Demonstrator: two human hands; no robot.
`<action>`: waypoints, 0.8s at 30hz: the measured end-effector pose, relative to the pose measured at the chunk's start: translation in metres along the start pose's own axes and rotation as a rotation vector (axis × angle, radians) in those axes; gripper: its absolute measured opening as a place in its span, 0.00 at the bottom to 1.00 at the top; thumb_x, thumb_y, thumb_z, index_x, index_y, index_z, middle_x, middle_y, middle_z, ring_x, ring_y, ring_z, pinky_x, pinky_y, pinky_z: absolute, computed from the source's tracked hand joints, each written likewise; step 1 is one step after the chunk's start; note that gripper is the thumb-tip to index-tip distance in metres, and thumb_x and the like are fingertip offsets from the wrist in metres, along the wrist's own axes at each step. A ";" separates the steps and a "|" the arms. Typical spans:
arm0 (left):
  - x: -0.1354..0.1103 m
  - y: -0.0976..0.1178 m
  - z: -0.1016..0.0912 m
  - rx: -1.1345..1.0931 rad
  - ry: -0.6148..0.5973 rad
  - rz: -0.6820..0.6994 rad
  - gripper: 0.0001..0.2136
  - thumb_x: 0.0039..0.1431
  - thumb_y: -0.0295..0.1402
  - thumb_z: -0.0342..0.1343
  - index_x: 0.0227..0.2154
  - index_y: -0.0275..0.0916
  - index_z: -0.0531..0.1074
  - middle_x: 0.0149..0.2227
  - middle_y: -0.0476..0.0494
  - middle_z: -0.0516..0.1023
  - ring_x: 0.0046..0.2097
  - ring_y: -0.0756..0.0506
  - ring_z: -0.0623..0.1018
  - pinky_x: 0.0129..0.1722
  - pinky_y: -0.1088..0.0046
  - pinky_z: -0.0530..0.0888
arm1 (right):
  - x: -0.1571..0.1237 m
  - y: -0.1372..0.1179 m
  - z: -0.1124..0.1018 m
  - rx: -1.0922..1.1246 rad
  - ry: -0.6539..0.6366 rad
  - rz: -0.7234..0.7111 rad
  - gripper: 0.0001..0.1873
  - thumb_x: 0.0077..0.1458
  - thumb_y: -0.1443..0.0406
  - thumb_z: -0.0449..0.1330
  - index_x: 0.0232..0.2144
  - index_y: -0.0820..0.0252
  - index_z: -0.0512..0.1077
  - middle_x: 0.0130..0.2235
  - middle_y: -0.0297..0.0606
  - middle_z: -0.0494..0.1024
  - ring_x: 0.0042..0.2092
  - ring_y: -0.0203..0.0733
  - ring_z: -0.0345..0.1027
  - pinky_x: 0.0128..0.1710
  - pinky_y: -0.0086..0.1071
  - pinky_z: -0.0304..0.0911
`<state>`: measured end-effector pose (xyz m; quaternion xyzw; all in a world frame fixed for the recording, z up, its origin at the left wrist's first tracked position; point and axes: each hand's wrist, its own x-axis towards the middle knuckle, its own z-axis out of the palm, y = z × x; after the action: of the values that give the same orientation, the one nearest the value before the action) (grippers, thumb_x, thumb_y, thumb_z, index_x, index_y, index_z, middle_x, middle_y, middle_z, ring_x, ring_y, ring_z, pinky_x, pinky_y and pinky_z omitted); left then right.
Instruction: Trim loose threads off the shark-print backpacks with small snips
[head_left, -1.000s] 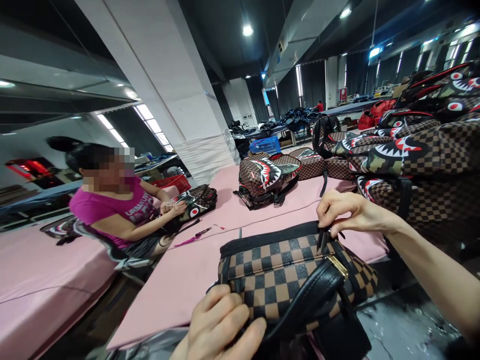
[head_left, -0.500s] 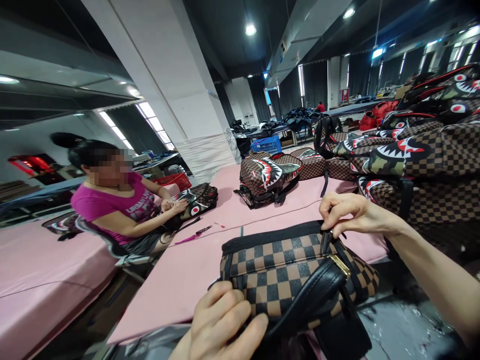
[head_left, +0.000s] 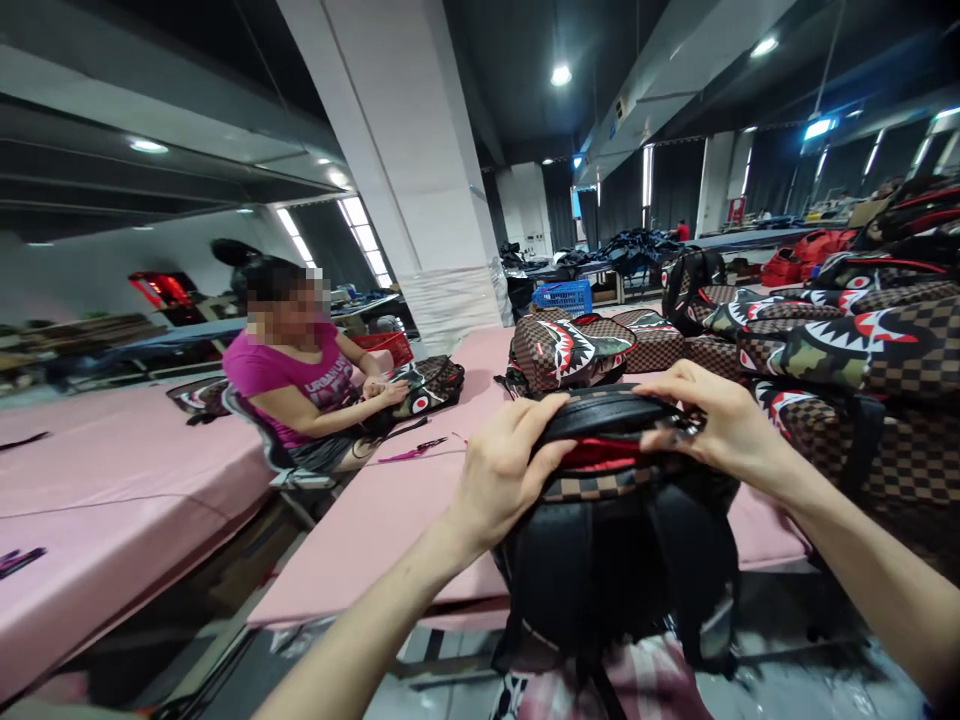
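Note:
A brown-checked backpack (head_left: 615, 540) with a black padded back stands upright in front of me at the near edge of the pink table (head_left: 390, 520). Its top is parted and a red lining (head_left: 600, 455) shows inside. My left hand (head_left: 499, 470) grips the left side of the top rim, fingers curled over the black edge. My right hand (head_left: 712, 420) grips the right side of the rim, fingers pinched around it.
A person in a magenta shirt (head_left: 292, 380) sits at the left and handles a small shark-print bag (head_left: 431, 385). Several shark-print backpacks (head_left: 840, 340) pile up at the right; another (head_left: 574, 350) lies mid-table. Pink snips (head_left: 412, 450) lie on the table. A blue crate (head_left: 562, 295) is behind.
The backpack was turned from lying flat to standing with its back panel toward me. My left hand moved from the lower front up to the top rim; the opening now shows.

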<state>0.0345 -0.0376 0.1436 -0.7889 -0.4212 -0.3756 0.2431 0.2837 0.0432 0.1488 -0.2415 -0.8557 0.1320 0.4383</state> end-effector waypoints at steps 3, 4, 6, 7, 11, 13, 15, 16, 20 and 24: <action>-0.001 0.003 0.003 0.219 0.201 0.144 0.16 0.57 0.32 0.55 0.48 0.36 0.66 0.41 0.40 0.73 0.46 0.42 0.71 0.46 0.64 0.70 | 0.020 0.004 0.012 -0.082 0.042 -0.008 0.12 0.51 0.58 0.61 0.36 0.59 0.74 0.35 0.37 0.72 0.37 0.38 0.66 0.37 0.31 0.61; -0.004 0.008 0.003 0.245 0.241 0.231 0.14 0.57 0.30 0.56 0.47 0.35 0.67 0.40 0.41 0.73 0.44 0.43 0.71 0.45 0.65 0.70 | 0.025 0.007 0.015 -0.069 0.036 0.002 0.12 0.51 0.58 0.60 0.36 0.59 0.73 0.36 0.37 0.73 0.38 0.39 0.67 0.38 0.31 0.61; -0.010 0.023 0.005 0.191 0.166 0.331 0.09 0.58 0.26 0.53 0.42 0.33 0.69 0.34 0.43 0.72 0.37 0.47 0.72 0.38 0.71 0.71 | 0.031 0.012 0.020 -0.026 0.015 0.054 0.12 0.51 0.58 0.60 0.36 0.59 0.73 0.37 0.36 0.74 0.39 0.39 0.68 0.39 0.31 0.62; -0.011 0.031 0.007 0.140 0.080 0.336 0.08 0.59 0.26 0.52 0.41 0.32 0.70 0.32 0.44 0.72 0.35 0.48 0.72 0.35 0.73 0.71 | 0.032 0.013 0.022 0.000 0.021 0.097 0.12 0.51 0.58 0.59 0.36 0.59 0.72 0.36 0.36 0.75 0.38 0.39 0.69 0.39 0.31 0.62; -0.010 0.048 0.017 0.075 -0.110 0.153 0.11 0.61 0.32 0.49 0.42 0.31 0.69 0.36 0.40 0.74 0.38 0.45 0.73 0.36 0.69 0.74 | 0.035 0.014 0.029 0.097 0.102 0.239 0.13 0.50 0.57 0.60 0.35 0.59 0.73 0.35 0.34 0.76 0.37 0.40 0.69 0.37 0.30 0.63; -0.009 0.046 0.022 0.093 -0.125 0.110 0.12 0.61 0.32 0.49 0.44 0.30 0.69 0.41 0.37 0.74 0.43 0.42 0.73 0.41 0.65 0.74 | 0.038 0.013 0.030 0.125 0.140 0.271 0.14 0.48 0.57 0.60 0.34 0.60 0.74 0.34 0.35 0.77 0.37 0.41 0.70 0.38 0.31 0.63; -0.011 0.043 0.028 0.126 -0.137 0.112 0.16 0.61 0.34 0.49 0.48 0.28 0.67 0.48 0.34 0.72 0.50 0.39 0.71 0.48 0.63 0.72 | 0.042 0.013 0.031 0.162 0.185 0.310 0.16 0.46 0.56 0.62 0.34 0.61 0.74 0.34 0.36 0.77 0.37 0.41 0.70 0.38 0.32 0.64; -0.011 0.041 0.031 0.150 -0.138 0.119 0.19 0.61 0.36 0.49 0.50 0.27 0.65 0.51 0.33 0.70 0.54 0.38 0.68 0.52 0.62 0.70 | 0.043 0.013 0.032 0.190 0.206 0.330 0.16 0.45 0.56 0.62 0.34 0.61 0.74 0.34 0.36 0.77 0.36 0.41 0.70 0.37 0.32 0.64; 0.004 0.029 0.041 0.196 -0.227 -0.007 0.28 0.58 0.46 0.50 0.54 0.28 0.60 0.54 0.33 0.68 0.54 0.37 0.69 0.51 0.59 0.70 | 0.043 0.013 0.038 0.275 0.258 0.342 0.18 0.44 0.56 0.64 0.36 0.61 0.73 0.32 0.35 0.76 0.32 0.38 0.69 0.30 0.30 0.65; 0.031 0.006 0.044 0.113 -0.459 -0.167 0.32 0.55 0.54 0.47 0.56 0.37 0.58 0.52 0.37 0.69 0.45 0.37 0.75 0.37 0.59 0.76 | 0.033 0.008 0.044 0.122 0.331 0.185 0.13 0.47 0.59 0.63 0.35 0.59 0.73 0.32 0.35 0.75 0.31 0.37 0.69 0.30 0.29 0.64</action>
<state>0.0676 0.0055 0.1413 -0.8011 -0.5494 -0.1815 0.1530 0.2338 0.0670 0.1416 -0.3107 -0.7363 0.1819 0.5729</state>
